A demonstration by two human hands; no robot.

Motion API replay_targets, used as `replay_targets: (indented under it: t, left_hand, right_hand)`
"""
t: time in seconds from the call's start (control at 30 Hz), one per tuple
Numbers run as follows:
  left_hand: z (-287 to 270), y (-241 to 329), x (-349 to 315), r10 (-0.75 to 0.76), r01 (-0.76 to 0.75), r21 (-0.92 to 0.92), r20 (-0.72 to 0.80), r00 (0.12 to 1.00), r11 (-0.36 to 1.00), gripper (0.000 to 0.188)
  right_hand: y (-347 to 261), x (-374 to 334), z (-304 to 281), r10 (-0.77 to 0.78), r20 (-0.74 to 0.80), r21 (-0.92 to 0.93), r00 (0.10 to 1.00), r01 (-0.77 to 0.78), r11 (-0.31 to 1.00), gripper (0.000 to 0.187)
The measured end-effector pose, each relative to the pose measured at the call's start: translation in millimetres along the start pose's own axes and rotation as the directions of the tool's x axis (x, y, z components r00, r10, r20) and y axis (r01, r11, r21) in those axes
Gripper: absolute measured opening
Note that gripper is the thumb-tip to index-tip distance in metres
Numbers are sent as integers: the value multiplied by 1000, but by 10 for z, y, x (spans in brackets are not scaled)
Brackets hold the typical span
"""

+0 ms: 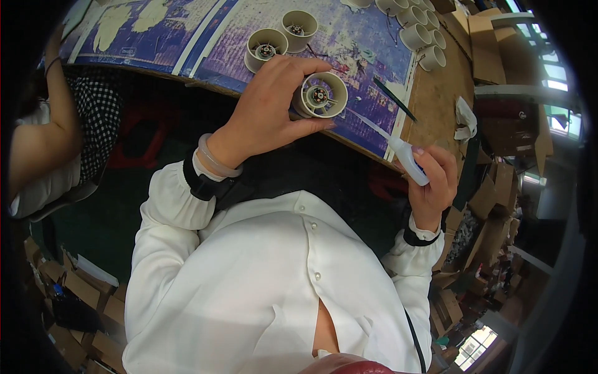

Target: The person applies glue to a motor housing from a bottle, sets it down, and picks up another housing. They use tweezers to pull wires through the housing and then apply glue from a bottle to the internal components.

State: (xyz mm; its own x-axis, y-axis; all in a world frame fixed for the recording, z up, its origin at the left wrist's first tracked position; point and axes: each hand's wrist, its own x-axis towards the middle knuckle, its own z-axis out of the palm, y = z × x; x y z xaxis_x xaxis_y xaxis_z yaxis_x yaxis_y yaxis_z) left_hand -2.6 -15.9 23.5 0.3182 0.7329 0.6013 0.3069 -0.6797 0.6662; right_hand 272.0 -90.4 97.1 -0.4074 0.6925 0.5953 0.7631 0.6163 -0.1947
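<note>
My left hand point(268, 112) is closed around a cream cylindrical fan housing point(337, 91) at the table's near edge. Its open end faces up, showing a round copper-wound motor core on spokes inside. In my right hand point(434, 181) is a small white squeeze bottle point(408, 161) with a long thin clear nozzle. The nozzle points up and left toward the housing, its tip apart from it. Just beyond my left hand stand two similar pieces, a nearer housing point(251, 61) and a farther housing point(309, 41), each with a motor core inside.
A blue-purple, glue-stained board point(230, 37) covers the wooden table point(439, 112). A dark green stick point(395, 100) and crumpled white paper point(465, 118) lie to the right. Several white cups point(416, 37) stand at the far right. Another person's arm point(62, 106) is at left. Cardboard boxes point(486, 50) crowd the right.
</note>
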Motion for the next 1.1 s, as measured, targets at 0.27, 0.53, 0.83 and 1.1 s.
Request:
replay_targets:
  t: [0.27, 0.53, 0.83, 1.1]
  left_hand:
    - [11, -20, -7, 17, -17, -5, -6, 1000, 1000, 70]
    - [18, -6, 4, 13, -13, -3, 0, 1000, 1000, 69]
    - [22, -13, -23, 14, -15, -35, -43, 999, 999, 68]
    - [22, -3, -17, -20, 19, -42, -28, 999, 999, 66]
  right_hand:
    - [-12, 4, 4, 3, 6, -6, 1000, -2, 1000, 47]
    - [8, 12, 17, -6, 3, 7, 1000, 6, 1000, 49]
    - [6, -5, 27, -13, 7, -4, 1000, 13, 1000, 49]
    - [63, -198, 80, 94, -24, 52, 995, -93, 994, 46]
